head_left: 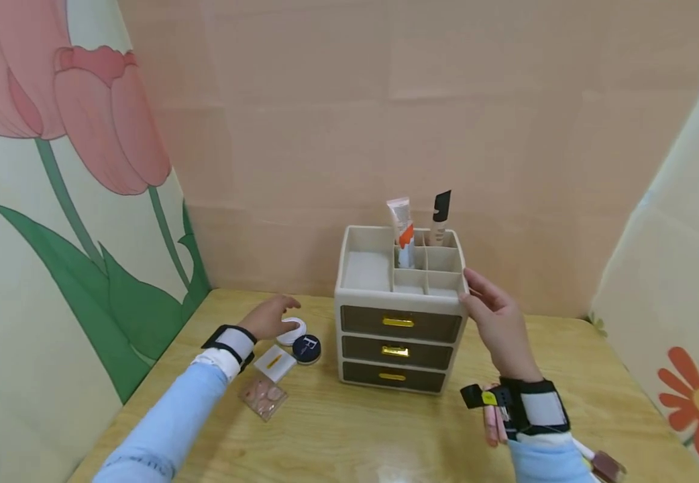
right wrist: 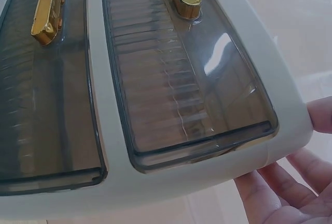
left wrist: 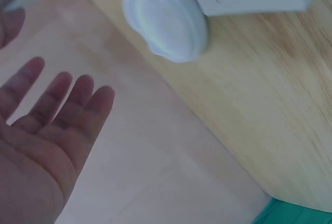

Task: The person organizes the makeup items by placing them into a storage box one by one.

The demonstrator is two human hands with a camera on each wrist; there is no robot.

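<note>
While a pale wooden table [head_left: 386, 433] spans the foreground, a cream, boxy plastic organiser [head_left: 355, 300] with three smoky drawers stands upright on it. The right hand [head_left: 500, 329] grips its upper right corner. The left hand [head_left: 270, 318] hovers, fingers loosely extended, holding nothing. A round white compact [left wrist: 168, 19] sits on the table, just below and nearer the viewer than those fingertips, well apart from the right hand; its circular face offers no long axis. Beside it, toward the organiser, lies a round navy compact [head_left: 306, 349].

left fingers [left wrist: 91, 115] extended; white round case [left wrist: 163, 19] near; on wooden table [left wrist: 254, 105]
</note>
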